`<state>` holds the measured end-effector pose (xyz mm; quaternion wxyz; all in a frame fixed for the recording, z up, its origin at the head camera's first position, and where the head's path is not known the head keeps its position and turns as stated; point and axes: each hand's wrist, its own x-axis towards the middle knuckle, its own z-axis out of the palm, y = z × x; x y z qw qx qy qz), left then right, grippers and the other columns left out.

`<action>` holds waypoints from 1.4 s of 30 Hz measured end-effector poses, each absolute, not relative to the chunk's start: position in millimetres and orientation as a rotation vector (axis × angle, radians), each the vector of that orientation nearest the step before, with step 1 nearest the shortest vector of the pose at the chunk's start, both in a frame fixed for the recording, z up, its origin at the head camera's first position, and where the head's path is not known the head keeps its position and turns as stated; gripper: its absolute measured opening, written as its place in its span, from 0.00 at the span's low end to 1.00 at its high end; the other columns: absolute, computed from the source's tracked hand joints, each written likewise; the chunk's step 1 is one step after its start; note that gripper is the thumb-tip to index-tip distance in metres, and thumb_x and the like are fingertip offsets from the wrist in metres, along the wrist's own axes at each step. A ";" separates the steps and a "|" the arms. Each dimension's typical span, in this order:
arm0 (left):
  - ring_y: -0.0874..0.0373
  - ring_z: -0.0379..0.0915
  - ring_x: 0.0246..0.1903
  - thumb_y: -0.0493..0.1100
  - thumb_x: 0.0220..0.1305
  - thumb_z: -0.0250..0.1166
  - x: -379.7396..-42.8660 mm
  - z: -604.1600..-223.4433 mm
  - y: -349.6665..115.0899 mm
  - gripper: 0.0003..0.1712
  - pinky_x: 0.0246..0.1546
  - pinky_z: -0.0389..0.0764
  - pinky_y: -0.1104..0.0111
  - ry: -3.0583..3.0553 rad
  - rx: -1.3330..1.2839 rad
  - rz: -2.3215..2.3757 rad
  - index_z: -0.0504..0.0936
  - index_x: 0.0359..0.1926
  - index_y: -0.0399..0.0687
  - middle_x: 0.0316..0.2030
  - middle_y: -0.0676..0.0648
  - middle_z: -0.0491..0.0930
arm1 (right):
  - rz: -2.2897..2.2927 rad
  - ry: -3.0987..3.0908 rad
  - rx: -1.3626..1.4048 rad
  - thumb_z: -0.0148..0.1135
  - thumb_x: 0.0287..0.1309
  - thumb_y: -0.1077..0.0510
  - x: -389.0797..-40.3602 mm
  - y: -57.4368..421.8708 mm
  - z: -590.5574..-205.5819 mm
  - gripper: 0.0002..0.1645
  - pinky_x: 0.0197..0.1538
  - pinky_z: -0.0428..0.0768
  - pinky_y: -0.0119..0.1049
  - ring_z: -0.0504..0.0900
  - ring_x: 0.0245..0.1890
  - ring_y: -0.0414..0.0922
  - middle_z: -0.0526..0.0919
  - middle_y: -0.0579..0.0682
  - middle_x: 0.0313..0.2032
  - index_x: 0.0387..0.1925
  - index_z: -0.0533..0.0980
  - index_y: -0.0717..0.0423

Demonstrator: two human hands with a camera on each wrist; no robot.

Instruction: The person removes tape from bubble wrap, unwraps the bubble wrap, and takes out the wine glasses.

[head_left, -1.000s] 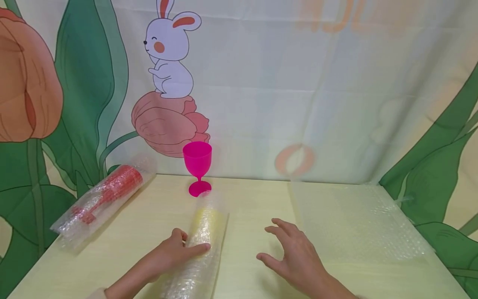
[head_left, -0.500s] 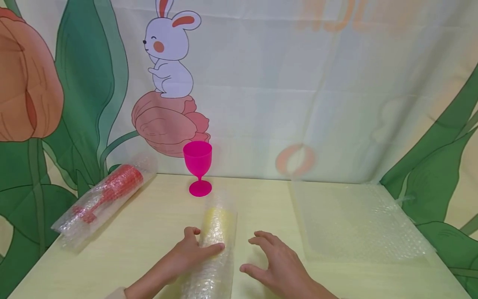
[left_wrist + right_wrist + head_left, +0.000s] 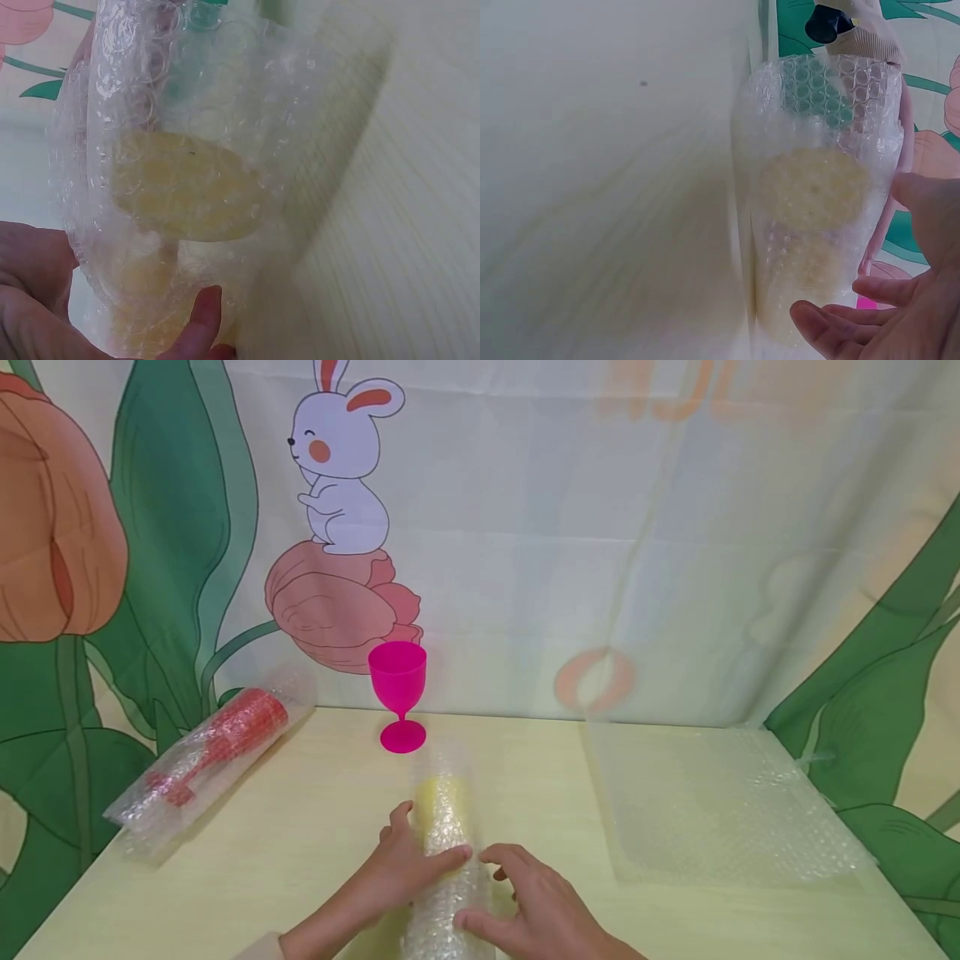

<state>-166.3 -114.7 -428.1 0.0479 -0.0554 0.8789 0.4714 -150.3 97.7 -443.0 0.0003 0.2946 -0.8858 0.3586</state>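
A yellow goblet (image 3: 187,187) lies inside a rolled sleeve of bubble wrap (image 3: 442,906); its round base shows through the plastic in both wrist views. My left hand (image 3: 401,868) grips the roll from the left, thumb across the top. On the other side, my right hand (image 3: 551,906) is right beside the wrap, fingers bent loosely and thumb apart; whether it touches the plastic is hard to tell. Beyond the roll a bright pink goblet (image 3: 397,677) stands upright. At the left lies a red goblet (image 3: 247,720) wrapped in bubble wrap.
A flat sheet of bubble wrap (image 3: 720,810) covers the right part of the pale wooden table (image 3: 247,877). Behind the table hangs a printed cloth (image 3: 495,527) with a rabbit and tulips.
My left hand has shifted the wrapped yellow goblet to the right. My right hand has come leftward and nearer, up to the side of the roll.
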 end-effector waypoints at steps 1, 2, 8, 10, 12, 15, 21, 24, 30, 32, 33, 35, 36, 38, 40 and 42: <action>0.34 0.71 0.57 0.61 0.55 0.77 -166.1 -427.8 -114.2 0.67 0.56 0.74 0.40 2.681 -0.172 1.435 0.46 0.76 0.29 0.64 0.22 0.62 | 1.150 -2.778 0.933 0.67 0.62 0.31 -150.0 97.8 -443.2 0.39 0.42 0.80 0.35 0.82 0.48 0.43 0.80 0.44 0.56 0.63 0.74 0.51; 0.34 0.71 0.57 0.60 0.55 0.77 -166.0 -427.3 -113.6 0.67 0.56 0.75 0.40 2.681 -0.170 1.437 0.47 0.76 0.29 0.64 0.23 0.62 | 1.173 -2.768 0.945 0.68 0.62 0.32 -150.0 97.6 -443.6 0.39 0.42 0.80 0.34 0.81 0.48 0.43 0.80 0.45 0.56 0.63 0.73 0.52; 0.36 0.72 0.53 0.61 0.53 0.78 -166.1 -427.3 -110.0 0.67 0.54 0.76 0.42 2.704 -0.148 1.433 0.48 0.76 0.30 0.63 0.24 0.62 | 1.150 -2.664 1.023 0.72 0.61 0.40 -147.4 94.2 -440.9 0.27 0.47 0.83 0.39 0.81 0.48 0.45 0.76 0.54 0.61 0.53 0.79 0.52; 0.38 0.73 0.52 0.62 0.53 0.78 -165.9 -427.5 -109.5 0.67 0.54 0.76 0.43 2.710 -0.151 1.428 0.48 0.77 0.31 0.62 0.25 0.62 | 1.098 -2.610 1.070 0.72 0.62 0.43 -145.1 93.3 -439.5 0.20 0.49 0.82 0.41 0.80 0.51 0.47 0.76 0.53 0.59 0.48 0.81 0.49; 0.38 0.73 0.51 0.63 0.53 0.78 -165.7 -427.4 -108.9 0.68 0.53 0.77 0.43 2.716 -0.149 1.422 0.48 0.77 0.32 0.62 0.25 0.62 | 1.056 -2.568 1.114 0.72 0.63 0.46 -142.9 92.7 -438.1 0.14 0.50 0.81 0.42 0.77 0.54 0.48 0.77 0.49 0.56 0.45 0.81 0.47; 0.38 0.73 0.52 0.64 0.53 0.77 -166.1 -427.4 -107.7 0.68 0.54 0.76 0.43 2.718 -0.138 1.413 0.48 0.77 0.32 0.63 0.25 0.61 | 1.014 -2.561 1.183 0.71 0.66 0.50 -141.2 92.8 -435.3 0.11 0.49 0.81 0.39 0.77 0.53 0.46 0.76 0.48 0.54 0.47 0.82 0.47; 0.33 0.70 0.59 0.65 0.61 0.70 -167.3 -423.7 -105.9 0.63 0.58 0.73 0.40 2.706 -0.099 1.420 0.49 0.77 0.30 0.66 0.24 0.59 | 0.900 -2.601 1.279 0.67 0.68 0.51 -141.9 91.9 -430.3 0.13 0.46 0.80 0.34 0.78 0.47 0.43 0.80 0.48 0.48 0.50 0.82 0.51; 0.30 0.67 0.63 0.66 0.66 0.65 -166.5 -420.7 -106.7 0.59 0.59 0.71 0.38 2.678 -0.075 1.441 0.49 0.78 0.30 0.69 0.23 0.57 | 0.876 -2.687 1.254 0.70 0.64 0.41 -140.0 92.6 -428.5 0.23 0.46 0.81 0.35 0.78 0.48 0.43 0.80 0.49 0.49 0.51 0.81 0.52; 0.34 0.69 0.59 0.59 0.75 0.54 -166.1 -416.0 -106.5 0.48 0.46 0.82 0.49 2.581 -0.048 1.507 0.47 0.80 0.32 0.71 0.24 0.53 | 0.759 -2.763 1.187 0.73 0.53 0.29 -137.3 91.9 -426.6 0.36 0.35 0.79 0.31 0.79 0.41 0.39 0.82 0.52 0.48 0.49 0.79 0.52; 0.35 0.71 0.56 0.53 0.75 0.51 -166.7 -414.3 -106.4 0.44 0.36 0.84 0.54 2.523 -0.058 1.545 0.47 0.80 0.34 0.72 0.23 0.51 | 0.750 -2.809 1.136 0.68 0.58 0.29 -137.2 90.3 -424.9 0.33 0.37 0.80 0.33 0.80 0.42 0.40 0.84 0.51 0.47 0.46 0.80 0.51; 0.35 0.69 0.57 0.49 0.75 0.50 -167.3 -413.5 -106.6 0.42 0.33 0.85 0.56 2.505 -0.049 1.562 0.48 0.80 0.34 0.73 0.24 0.50 | 0.758 -2.830 1.114 0.66 0.61 0.30 -137.3 89.7 -424.0 0.30 0.39 0.81 0.35 0.82 0.43 0.41 0.85 0.51 0.46 0.45 0.80 0.51; 0.37 0.71 0.53 0.44 0.71 0.48 -168.0 -411.8 -108.1 0.41 0.30 0.84 0.58 2.452 -0.041 1.596 0.48 0.81 0.35 0.74 0.24 0.51 | 0.806 -2.881 1.081 0.60 0.68 0.33 -138.1 89.3 -421.8 0.25 0.42 0.82 0.37 0.82 0.45 0.40 0.86 0.47 0.43 0.42 0.81 0.49; 0.40 0.73 0.50 0.42 0.70 0.48 -168.0 -410.9 -109.5 0.42 0.30 0.84 0.58 2.416 -0.037 1.611 0.47 0.81 0.36 0.73 0.25 0.55 | 0.831 -2.882 1.093 0.58 0.72 0.36 -138.9 89.8 -421.0 0.22 0.43 0.82 0.37 0.82 0.43 0.39 0.85 0.45 0.42 0.41 0.81 0.49; 0.44 0.74 0.46 0.38 0.64 0.49 -168.5 -409.6 -112.8 0.45 0.32 0.84 0.57 2.345 -0.021 1.628 0.46 0.82 0.38 0.66 0.27 0.67 | 0.887 -2.873 1.133 0.54 0.76 0.43 -141.3 91.3 -419.9 0.19 0.40 0.80 0.34 0.80 0.36 0.36 0.82 0.39 0.32 0.35 0.80 0.50; 0.48 0.76 0.37 0.35 0.59 0.50 -168.7 -408.6 -116.8 0.51 0.35 0.84 0.57 2.256 0.001 1.646 0.42 0.82 0.40 0.52 0.32 0.76 | 0.948 -2.867 1.179 0.50 0.79 0.48 -144.1 93.3 -419.4 0.18 0.36 0.77 0.30 0.74 0.28 0.32 0.74 0.34 0.25 0.32 0.78 0.49; 0.51 0.78 0.37 0.33 0.55 0.51 -169.0 -407.6 -120.9 0.55 0.38 0.83 0.57 2.174 0.037 1.653 0.38 0.83 0.42 0.42 0.39 0.77 | 0.996 -2.854 1.226 0.49 0.80 0.52 -146.4 95.5 -419.9 0.17 0.33 0.73 0.28 0.69 0.23 0.31 0.67 0.34 0.21 0.33 0.76 0.50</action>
